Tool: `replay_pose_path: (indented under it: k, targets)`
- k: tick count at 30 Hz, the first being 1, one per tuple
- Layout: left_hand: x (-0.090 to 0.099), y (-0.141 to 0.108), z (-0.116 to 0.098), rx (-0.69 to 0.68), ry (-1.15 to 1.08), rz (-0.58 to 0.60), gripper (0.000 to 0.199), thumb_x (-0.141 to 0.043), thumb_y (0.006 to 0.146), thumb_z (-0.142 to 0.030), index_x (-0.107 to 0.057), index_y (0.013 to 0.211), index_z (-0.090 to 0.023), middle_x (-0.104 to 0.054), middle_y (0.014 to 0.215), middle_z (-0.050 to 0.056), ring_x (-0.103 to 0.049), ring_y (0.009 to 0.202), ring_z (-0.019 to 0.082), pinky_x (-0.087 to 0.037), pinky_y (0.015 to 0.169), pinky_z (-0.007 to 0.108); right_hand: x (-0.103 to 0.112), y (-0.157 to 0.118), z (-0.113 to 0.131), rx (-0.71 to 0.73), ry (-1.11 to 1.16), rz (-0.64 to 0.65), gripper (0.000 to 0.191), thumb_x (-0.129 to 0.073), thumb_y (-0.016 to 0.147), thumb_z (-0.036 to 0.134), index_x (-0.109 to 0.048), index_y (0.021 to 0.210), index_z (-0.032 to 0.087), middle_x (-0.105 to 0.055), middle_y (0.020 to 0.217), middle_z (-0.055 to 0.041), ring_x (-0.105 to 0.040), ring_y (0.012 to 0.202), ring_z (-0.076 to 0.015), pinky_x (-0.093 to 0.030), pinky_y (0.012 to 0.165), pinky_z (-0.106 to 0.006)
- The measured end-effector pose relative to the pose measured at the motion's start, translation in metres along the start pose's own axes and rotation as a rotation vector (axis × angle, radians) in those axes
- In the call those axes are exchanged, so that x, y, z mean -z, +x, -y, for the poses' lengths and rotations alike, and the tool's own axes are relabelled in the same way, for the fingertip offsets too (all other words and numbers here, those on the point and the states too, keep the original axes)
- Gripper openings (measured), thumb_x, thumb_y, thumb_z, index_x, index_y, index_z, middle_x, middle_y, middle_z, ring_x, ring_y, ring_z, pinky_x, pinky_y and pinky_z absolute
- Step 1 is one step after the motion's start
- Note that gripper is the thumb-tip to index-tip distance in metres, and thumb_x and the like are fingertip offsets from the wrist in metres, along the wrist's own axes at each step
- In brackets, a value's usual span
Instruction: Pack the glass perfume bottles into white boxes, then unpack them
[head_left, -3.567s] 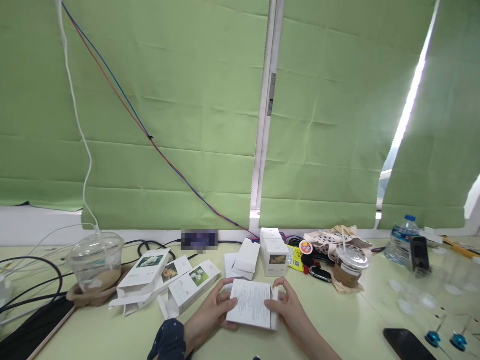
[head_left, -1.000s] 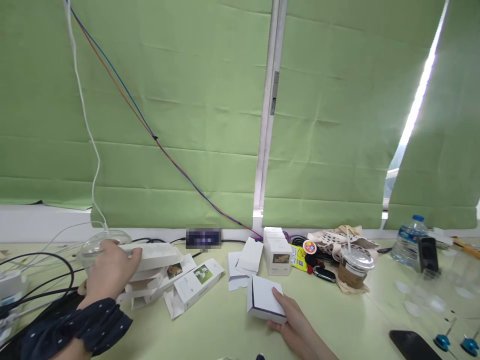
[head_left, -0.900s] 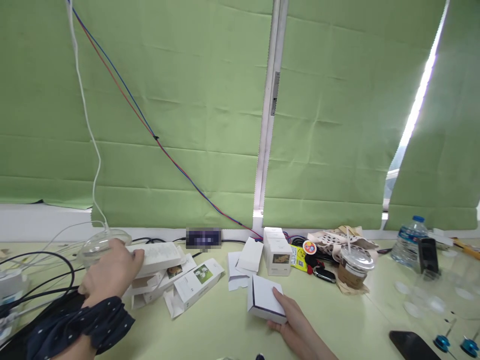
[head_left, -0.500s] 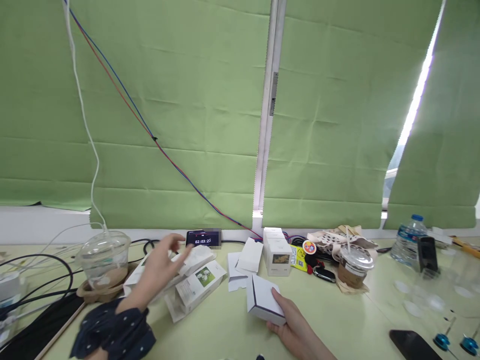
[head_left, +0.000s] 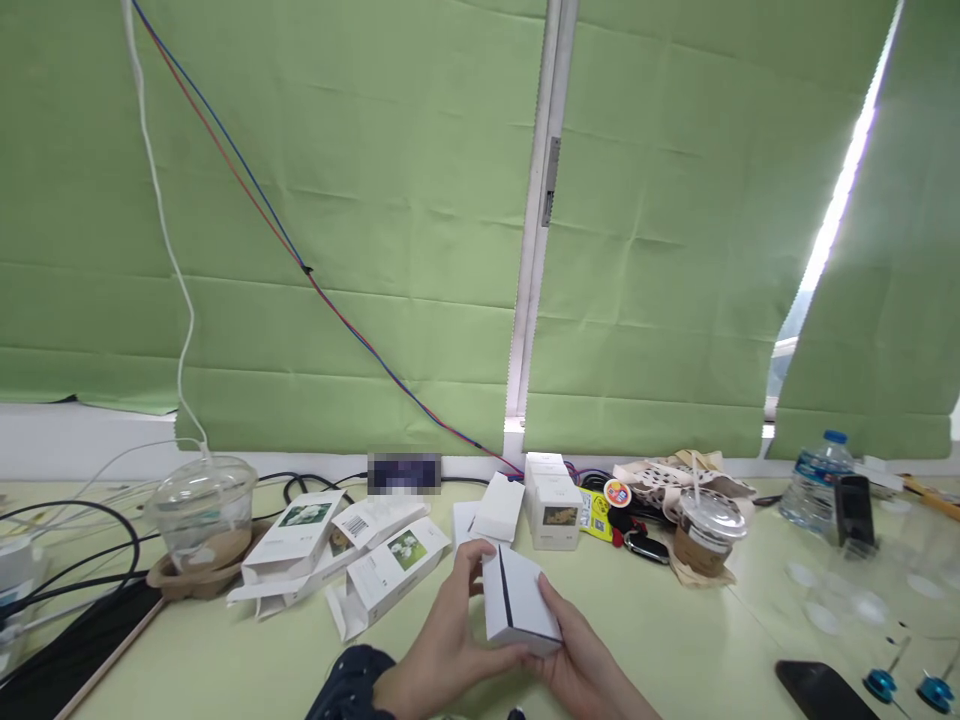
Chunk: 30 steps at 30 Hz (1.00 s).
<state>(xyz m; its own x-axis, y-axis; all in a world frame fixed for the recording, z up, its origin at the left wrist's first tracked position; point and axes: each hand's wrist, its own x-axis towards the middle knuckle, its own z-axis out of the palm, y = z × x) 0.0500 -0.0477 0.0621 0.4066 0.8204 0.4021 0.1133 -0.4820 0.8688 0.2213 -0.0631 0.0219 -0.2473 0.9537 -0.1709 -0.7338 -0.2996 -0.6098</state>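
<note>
A small white cardboard box [head_left: 521, 603] with a dark line along one edge is held above the table, low in the middle of the view. My left hand [head_left: 457, 635] grips its left side, thumb underneath and fingers at the far edge. From the right, my right hand [head_left: 574, 650] wraps round the same box. Just beyond it lie white cardboard pieces [head_left: 499, 510]. To the left are opened white cartons with flower pictures, one of them a carton [head_left: 397, 570] with its flap out. Upright white boxes [head_left: 553, 508] stand behind, slightly right.
At left, a clear plastic bowl [head_left: 206, 515] sits in a brown cardboard holder among black and white cables. A lidded drink cup [head_left: 705, 540], a water bottle [head_left: 814, 485] and a black phone [head_left: 825, 690] are on the right. Small blue metal parts [head_left: 879, 684] lie by the right edge.
My left hand has come down and right from over the cartons and now holds the white box together with my right hand. The box has shifted slightly left.
</note>
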Motion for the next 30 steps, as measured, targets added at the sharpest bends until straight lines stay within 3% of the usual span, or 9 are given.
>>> replay_pose_path:
  k: [5,11,16,18,20,24,26,28,30]
  targets:
    - [0.008,0.001,-0.016,0.001,0.009,0.012,0.064,-0.08,0.067,-0.023,-0.044,0.12,-0.029,-0.058,0.119,0.006,-0.059,0.105,0.029,-0.048,0.092,0.038,0.005,0.005,-0.001,-0.055,0.003,-0.007,0.044,-0.072,0.079,0.044,-0.067,0.105,0.009,-0.077,0.078,-0.0082,-0.067,0.053,-0.0152,-0.053,0.043,-0.022]
    - [0.017,0.005,-0.038,-0.033,0.116,0.011,0.059,-0.069,0.073,-0.017,-0.04,0.123,-0.031,-0.052,0.123,0.004,-0.059,0.106,0.023,-0.049,0.092,0.038,0.012,0.009,-0.003,0.012,-0.036,-0.103,0.037,-0.076,0.077,0.04,-0.071,0.094,0.008,-0.075,0.069,-0.0055,-0.062,0.048,-0.0107,-0.049,0.041,-0.017]
    - [0.034,0.02,-0.03,0.015,0.132,-0.323,0.05,-0.069,0.074,-0.033,-0.033,0.109,-0.029,-0.053,0.102,0.001,-0.062,0.086,0.021,-0.054,0.073,0.034,0.018,0.013,0.003,0.089,-0.008,-0.192,0.026,-0.074,0.08,0.031,-0.071,0.091,0.007,-0.075,0.068,-0.005,-0.064,0.05,-0.0102,-0.048,0.04,-0.015]
    - [0.038,0.033,-0.017,0.009,0.232,-0.48,0.049,-0.069,0.073,-0.041,-0.035,0.104,-0.027,-0.05,0.104,0.003,-0.06,0.097,0.026,-0.054,0.077,0.04,0.018,0.014,0.005,0.082,0.035,-0.218,0.023,-0.071,0.083,0.028,-0.071,0.09,0.006,-0.075,0.069,-0.006,-0.065,0.051,-0.0109,-0.05,0.041,-0.016]
    - [0.037,0.049,-0.001,0.003,0.307,-0.532,0.051,-0.069,0.071,-0.045,-0.038,0.106,-0.025,-0.044,0.116,0.008,-0.049,0.117,0.032,-0.048,0.09,0.048,0.018,0.015,0.007,0.062,0.083,-0.224,0.018,-0.068,0.085,0.023,-0.07,0.087,0.005,-0.075,0.068,-0.0069,-0.066,0.05,-0.0116,-0.052,0.042,-0.018]
    - [0.021,0.079,0.026,0.007,0.303,-0.345,0.071,-0.068,0.072,-0.05,-0.037,0.129,-0.022,-0.021,0.148,0.018,-0.029,0.139,0.037,-0.041,0.102,0.05,0.018,0.016,0.007,0.036,0.123,-0.218,0.013,-0.066,0.083,0.016,-0.069,0.086,0.004,-0.076,0.072,-0.0093,-0.068,0.052,-0.0135,-0.056,0.049,-0.022]
    - [0.014,0.083,0.033,0.029,0.312,-0.233,0.076,-0.067,0.073,-0.053,-0.039,0.136,-0.021,-0.018,0.152,0.02,-0.016,0.143,0.043,-0.029,0.109,0.058,0.02,0.018,0.006,0.046,0.104,-0.214,0.016,-0.071,0.08,0.02,-0.068,0.087,0.006,-0.076,0.072,-0.0081,-0.067,0.052,-0.0126,-0.056,0.05,-0.022]
    - [0.01,0.078,0.033,0.035,0.333,-0.167,0.073,-0.064,0.077,-0.056,-0.043,0.138,-0.022,-0.019,0.154,0.019,-0.002,0.145,0.044,-0.012,0.113,0.063,0.022,0.02,0.005,0.053,0.057,-0.219,0.024,-0.078,0.074,0.03,-0.066,0.08,0.01,-0.072,0.063,-0.0035,-0.062,0.045,-0.0101,-0.05,0.044,-0.019]
    - [0.01,0.066,0.028,0.01,0.336,-0.068,0.07,-0.064,0.077,-0.057,-0.045,0.138,-0.028,-0.02,0.154,0.014,-0.004,0.146,0.04,-0.009,0.115,0.058,0.024,0.023,0.003,0.045,-0.004,-0.219,0.039,-0.086,0.061,0.043,-0.062,0.071,0.013,-0.065,0.052,0.002,-0.052,0.036,-0.0067,-0.037,0.034,-0.016]
